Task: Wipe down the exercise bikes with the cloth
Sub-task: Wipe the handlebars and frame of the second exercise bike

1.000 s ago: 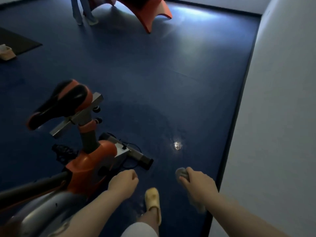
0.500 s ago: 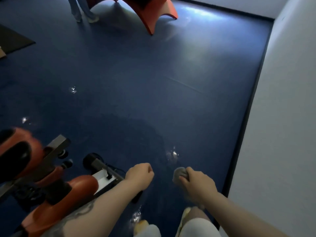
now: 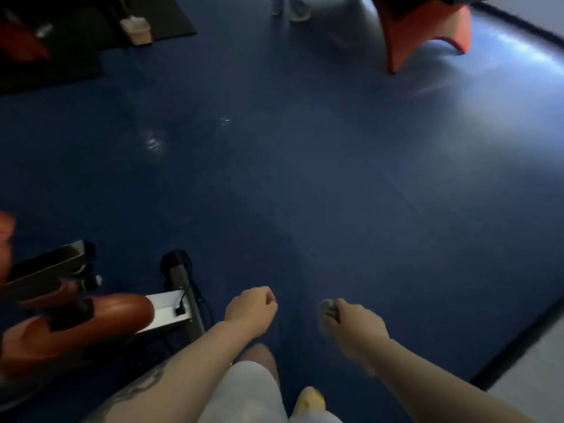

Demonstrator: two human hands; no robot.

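An orange and grey exercise bike (image 3: 79,319) fills the lower left corner, with its grey rear foot bar (image 3: 183,285) on the blue floor. My right hand (image 3: 354,328) grips a balled grey cloth (image 3: 327,309) low at centre right, well apart from the bike. My left hand (image 3: 251,309) hangs in a fist with nothing in it, just right of the bike's foot bar. My leg and a yellow shoe (image 3: 308,398) show at the bottom edge.
Open blue floor (image 3: 305,178) stretches ahead. An orange curved bench (image 3: 427,29) stands at the top right, with another person's feet (image 3: 290,7) beside it. A black mat (image 3: 91,35) and a small beige box (image 3: 136,30) lie top left. A white wall (image 3: 534,377) borders the lower right.
The view has swung left and forward: the bike has slid toward the left edge, its saddle now almost out of frame, and the wall has retreated to the corner. Both hands keep their pose.
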